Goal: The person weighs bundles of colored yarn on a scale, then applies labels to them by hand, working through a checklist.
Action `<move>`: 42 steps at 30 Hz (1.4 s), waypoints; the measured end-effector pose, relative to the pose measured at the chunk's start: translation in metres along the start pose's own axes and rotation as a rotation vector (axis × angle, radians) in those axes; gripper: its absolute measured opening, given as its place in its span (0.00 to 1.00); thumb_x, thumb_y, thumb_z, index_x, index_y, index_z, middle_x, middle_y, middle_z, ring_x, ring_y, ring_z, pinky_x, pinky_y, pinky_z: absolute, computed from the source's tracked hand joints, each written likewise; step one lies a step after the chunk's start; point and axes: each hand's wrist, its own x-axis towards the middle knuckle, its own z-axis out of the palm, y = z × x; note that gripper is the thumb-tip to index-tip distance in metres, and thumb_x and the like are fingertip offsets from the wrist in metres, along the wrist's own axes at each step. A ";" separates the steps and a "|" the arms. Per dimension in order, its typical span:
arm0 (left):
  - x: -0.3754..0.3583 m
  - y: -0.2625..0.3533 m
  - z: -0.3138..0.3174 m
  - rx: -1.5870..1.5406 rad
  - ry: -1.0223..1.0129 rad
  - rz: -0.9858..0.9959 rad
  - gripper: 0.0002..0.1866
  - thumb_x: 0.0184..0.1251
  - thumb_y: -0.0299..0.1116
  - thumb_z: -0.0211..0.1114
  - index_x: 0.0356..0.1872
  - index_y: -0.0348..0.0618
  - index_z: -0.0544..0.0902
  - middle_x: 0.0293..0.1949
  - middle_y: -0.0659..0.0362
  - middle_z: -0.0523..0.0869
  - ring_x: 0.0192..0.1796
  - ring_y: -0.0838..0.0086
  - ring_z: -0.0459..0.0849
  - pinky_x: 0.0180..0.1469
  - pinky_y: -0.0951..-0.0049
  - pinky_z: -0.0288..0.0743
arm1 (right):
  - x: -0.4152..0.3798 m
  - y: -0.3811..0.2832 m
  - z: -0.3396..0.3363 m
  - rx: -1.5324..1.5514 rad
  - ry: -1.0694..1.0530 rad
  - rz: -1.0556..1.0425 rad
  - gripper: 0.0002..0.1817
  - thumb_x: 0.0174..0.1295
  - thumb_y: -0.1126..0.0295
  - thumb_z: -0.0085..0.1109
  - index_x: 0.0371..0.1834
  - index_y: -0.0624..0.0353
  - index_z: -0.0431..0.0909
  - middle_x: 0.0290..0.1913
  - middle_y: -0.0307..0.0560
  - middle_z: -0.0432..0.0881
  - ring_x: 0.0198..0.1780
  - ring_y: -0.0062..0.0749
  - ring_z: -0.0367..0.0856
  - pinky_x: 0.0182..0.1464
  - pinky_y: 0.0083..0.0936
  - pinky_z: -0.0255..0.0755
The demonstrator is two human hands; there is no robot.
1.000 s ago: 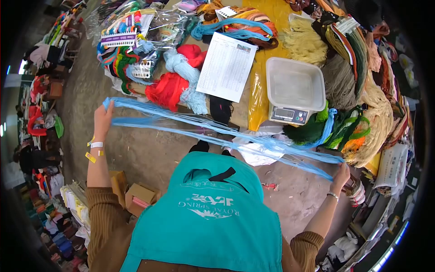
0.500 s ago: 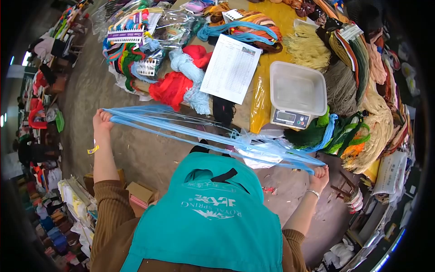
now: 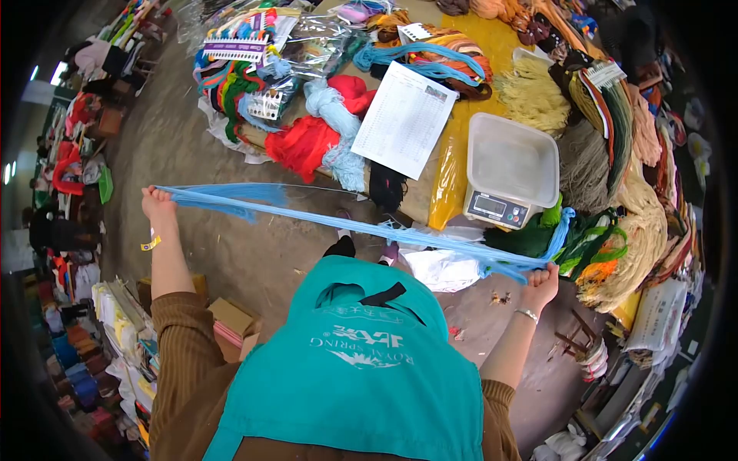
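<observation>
A long hank of light blue thread is pulled taut between my two hands in front of the teal apron. My left hand is closed on its left end, with loose strands hanging just beside it. At the right, my right hand grips the other end, near the green thread bundles. Behind the hank, a digital scale carries a clear plastic tray. A printed sheet lies beside red thread and pale blue thread.
Thread bundles in many colours cover the table, with cream yarn at its right edge. White plastic hangs by the table's front. A cardboard box stands at lower left, a small stool at lower right.
The blue hank has gone from several spread strands to a narrower, straighter band. My left hand has moved outward to the left, and my right hand has risen slightly.
</observation>
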 end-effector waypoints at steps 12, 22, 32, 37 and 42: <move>-0.100 0.104 -0.138 -0.158 -0.178 0.149 0.16 0.77 0.47 0.54 0.33 0.47 0.74 0.18 0.70 0.59 0.21 0.84 0.58 0.24 0.81 0.55 | -0.088 0.050 0.051 -0.135 -0.811 0.721 0.12 0.73 0.62 0.53 0.39 0.59 0.77 0.15 0.26 0.50 0.15 0.14 0.48 0.17 0.16 0.43; -0.216 -0.039 -0.148 0.378 -0.613 -0.355 0.22 0.72 0.37 0.61 0.63 0.40 0.75 0.17 0.74 0.62 0.19 0.88 0.60 0.22 0.85 0.54 | -0.191 0.214 0.122 -0.863 -1.178 0.609 0.11 0.62 0.67 0.63 0.45 0.60 0.82 0.20 0.30 0.70 0.20 0.18 0.65 0.24 0.21 0.58; -0.265 -0.200 -0.114 0.985 -0.988 0.064 0.14 0.61 0.31 0.70 0.46 0.38 0.86 0.32 0.63 0.87 0.31 0.79 0.79 0.35 0.73 0.75 | -0.215 0.290 0.119 -1.292 -1.499 -0.161 0.13 0.54 0.64 0.67 0.39 0.60 0.84 0.32 0.58 0.85 0.35 0.46 0.85 0.40 0.35 0.75; -0.281 -0.193 -0.098 1.160 -0.848 0.090 0.10 0.61 0.33 0.70 0.34 0.35 0.85 0.25 0.55 0.85 0.29 0.78 0.81 0.34 0.69 0.74 | -0.228 0.259 0.132 -1.133 -1.471 0.054 0.10 0.57 0.66 0.67 0.35 0.61 0.84 0.28 0.44 0.84 0.29 0.28 0.80 0.35 0.28 0.72; -0.288 -0.182 -0.072 0.942 -0.658 0.297 0.09 0.63 0.32 0.67 0.32 0.35 0.85 0.22 0.57 0.82 0.28 0.79 0.79 0.32 0.69 0.73 | -0.257 0.176 0.168 -0.964 -1.784 0.509 0.06 0.59 0.68 0.66 0.33 0.60 0.84 0.27 0.27 0.77 0.28 0.12 0.71 0.29 0.16 0.63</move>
